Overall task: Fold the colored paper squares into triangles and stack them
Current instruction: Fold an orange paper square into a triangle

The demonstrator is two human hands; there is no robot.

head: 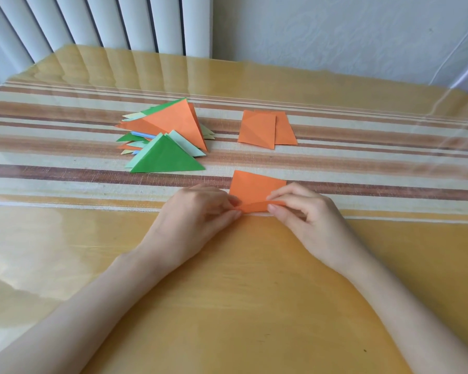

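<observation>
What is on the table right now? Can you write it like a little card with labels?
Being folded: orange paper, near edge curled up
Hands: left hand pinches its near left corner; right hand pinches its near right edge
Done pile: folded triangles, orange and green on top
Waiting: two orange squares, overlapping, beyond the paper
Surface: table with a striped cloth
</observation>
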